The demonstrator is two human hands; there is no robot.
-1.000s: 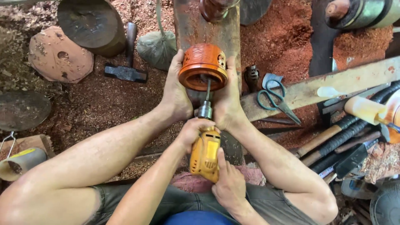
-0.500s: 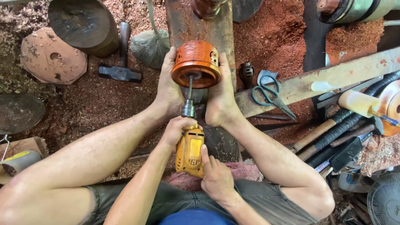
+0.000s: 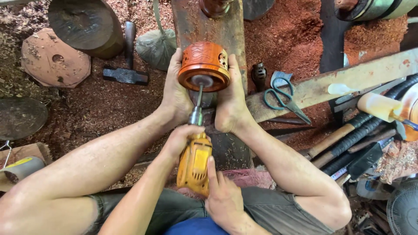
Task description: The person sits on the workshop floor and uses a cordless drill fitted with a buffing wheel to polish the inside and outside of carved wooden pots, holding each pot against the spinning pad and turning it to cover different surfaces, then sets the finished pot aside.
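Observation:
A round orange-brown carved wooden pot (image 3: 203, 65) lies on its side, clamped between my two bare feet, left foot (image 3: 174, 93) and right foot (image 3: 230, 102). Both hands grip a yellow power drill (image 3: 194, 164), and its bit shaft (image 3: 199, 95) reaches into the pot's open mouth. My left hand (image 3: 183, 138) wraps the drill's front, just behind the metal chuck. My right hand (image 3: 222, 198) holds the drill's rear, its thumb lying along the body. The bit's tip is hidden inside the pot.
A wooden beam (image 3: 226, 26) runs under the pot. Teal scissors (image 3: 283, 93) lie on a plank (image 3: 348, 80) to the right, beside several long-handled tools (image 3: 348, 139). A hammer (image 3: 125, 75), round wood blanks (image 3: 54, 61) and a grey sack (image 3: 156, 45) sit on red sawdust at the left.
The drill, the pot and both feet have drifted slightly left in the view. Both hands keep the same grip on the drill.

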